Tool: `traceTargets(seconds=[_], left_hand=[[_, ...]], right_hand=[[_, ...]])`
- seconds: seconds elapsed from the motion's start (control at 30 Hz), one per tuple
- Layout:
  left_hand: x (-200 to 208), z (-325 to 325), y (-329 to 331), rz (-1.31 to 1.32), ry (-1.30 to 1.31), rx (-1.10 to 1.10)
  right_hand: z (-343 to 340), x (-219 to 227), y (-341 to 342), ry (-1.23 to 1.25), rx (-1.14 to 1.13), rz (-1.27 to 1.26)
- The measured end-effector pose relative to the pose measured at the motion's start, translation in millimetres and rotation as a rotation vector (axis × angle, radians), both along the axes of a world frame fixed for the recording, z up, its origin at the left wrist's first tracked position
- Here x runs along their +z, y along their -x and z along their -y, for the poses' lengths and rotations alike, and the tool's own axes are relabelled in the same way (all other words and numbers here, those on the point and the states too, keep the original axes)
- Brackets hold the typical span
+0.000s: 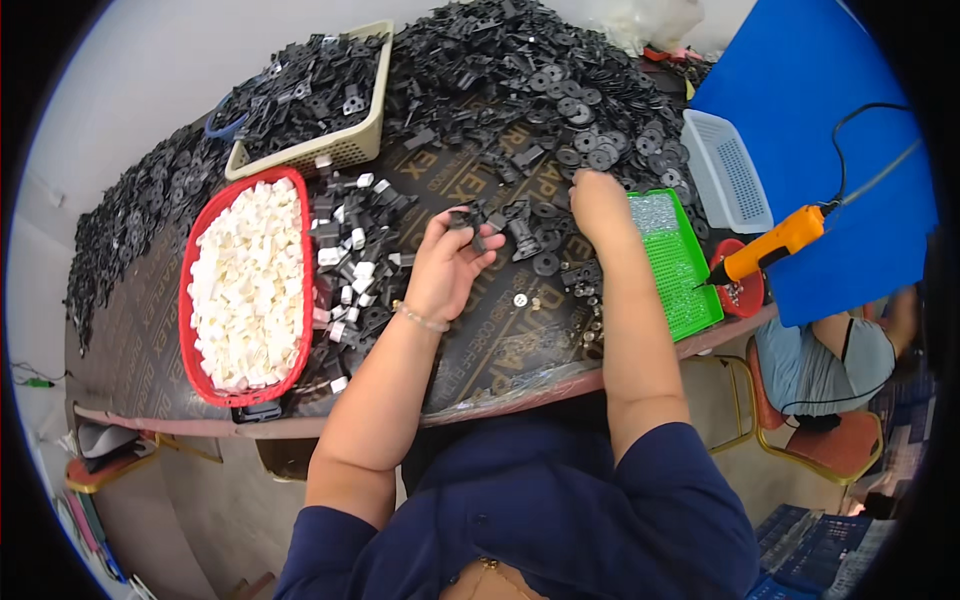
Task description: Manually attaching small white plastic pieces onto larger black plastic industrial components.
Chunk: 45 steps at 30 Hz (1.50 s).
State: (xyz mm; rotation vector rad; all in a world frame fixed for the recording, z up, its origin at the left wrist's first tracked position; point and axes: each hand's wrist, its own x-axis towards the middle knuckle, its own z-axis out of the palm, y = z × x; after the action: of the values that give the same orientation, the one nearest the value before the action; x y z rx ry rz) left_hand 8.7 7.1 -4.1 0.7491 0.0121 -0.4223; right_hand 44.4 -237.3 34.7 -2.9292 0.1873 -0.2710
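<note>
Over the middle of the table, my left hand [450,262] is palm up with its fingers curled round a small black plastic part [470,222]. My right hand [598,205] is at the near edge of a heap of black plastic discs [600,150]. Its fingers are bent down and pressed together, and what they hold, if anything, is hidden. Between the hands lie several loose black plastic pieces [520,232]. A green tray [690,270] of small shiny metal parts sits just right of my right forearm.
On the left stand a red basket [187,290] of white plastic pieces and a beige basket [375,130] heaped with black parts. A pale plastic basket [735,185], an orange electric screwdriver [775,245] and a red bowl [757,290] are at right. Another person [830,360] sits beyond.
</note>
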Motion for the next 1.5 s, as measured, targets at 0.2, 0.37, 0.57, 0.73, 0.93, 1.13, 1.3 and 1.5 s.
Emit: traceTargets(seconds=[0.2,0.37,0.57,0.73,0.93,1.13,1.3,1.5], left_hand=[[9.8,-2.3,5.7,0.053,-0.099,-0.017],[5.0,-6.3,-0.2,0.041,-0.044,-0.034],[6.9,-6.5,-3.4,0.015,-0.017,-0.054],[7.5,-6.7,-1.3,0.03,-0.002,-0.101],[9.3,-7.1,0.5,0.069,0.031,-0.146],[1.7,-8.5,-1.3,0.06,0.091,-0.146],[1.4,-10.5,-0.9,0.065,0.152,-0.185],[6.3,-8.6,2.4,0.062,0.176,-0.183]], right_hand=[[14.7,-41.6,-1.0,-0.02,-0.038,-0.061],[19.2,-34.8,7.1,-0.206,0.072,0.11],[-21.2,4.5,24.4,-0.963,0.548,0.209],[-44.1,10.3,34.3,-0.92,0.641,0.226],[-43.8,9.4,33.7,-1.145,0.5,0.146],[-55.8,8.9,37.3,-1.276,0.636,0.135],[-58.5,9.6,38.4,-0.922,0.656,0.253],[-56.7,12.7,40.1,-0.881,0.708,0.296]])
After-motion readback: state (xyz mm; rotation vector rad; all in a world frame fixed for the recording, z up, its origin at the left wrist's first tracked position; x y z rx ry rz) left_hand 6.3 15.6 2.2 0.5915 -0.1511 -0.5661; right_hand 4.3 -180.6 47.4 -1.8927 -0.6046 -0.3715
